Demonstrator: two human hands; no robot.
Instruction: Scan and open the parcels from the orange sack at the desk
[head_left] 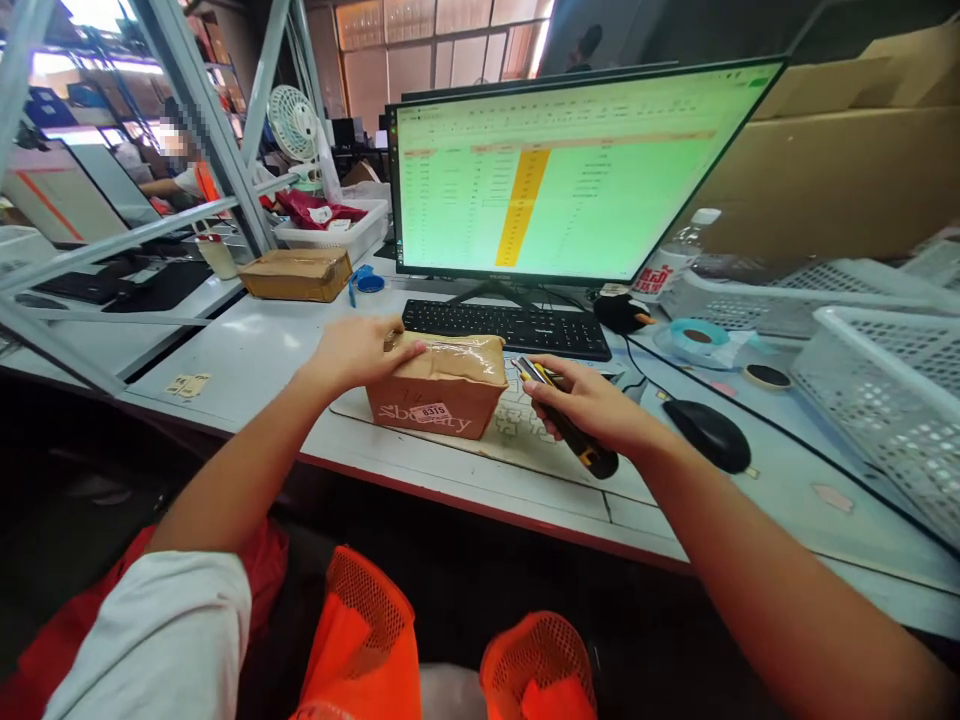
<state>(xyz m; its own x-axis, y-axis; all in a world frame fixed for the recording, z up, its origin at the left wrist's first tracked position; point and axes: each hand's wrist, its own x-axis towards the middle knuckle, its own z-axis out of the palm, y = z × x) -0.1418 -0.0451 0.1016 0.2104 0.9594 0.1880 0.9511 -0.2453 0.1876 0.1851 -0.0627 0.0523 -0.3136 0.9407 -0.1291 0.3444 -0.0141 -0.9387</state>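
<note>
A small brown cardboard box (442, 392) with tape over its top and a label reading 8315 stands on a desk mat in front of the keyboard (510, 328). My left hand (364, 350) grips its left end, thumb along the top; some of the fingers are hidden behind it. In my right hand (581, 400) is a black and yellow utility knife (574, 425), just right of the box. The knife's tip points up and left toward the box without touching it; how far the blade is out I cannot tell.
Behind the keyboard stands a lit monitor (585, 180). A mouse (707, 436), a tape roll (699, 338), a bottle (675, 255) and a white basket (885, 400) are at the right. Another box (296, 275) lies at the left, near a metal frame (202, 120). A person (196, 180) sits beyond.
</note>
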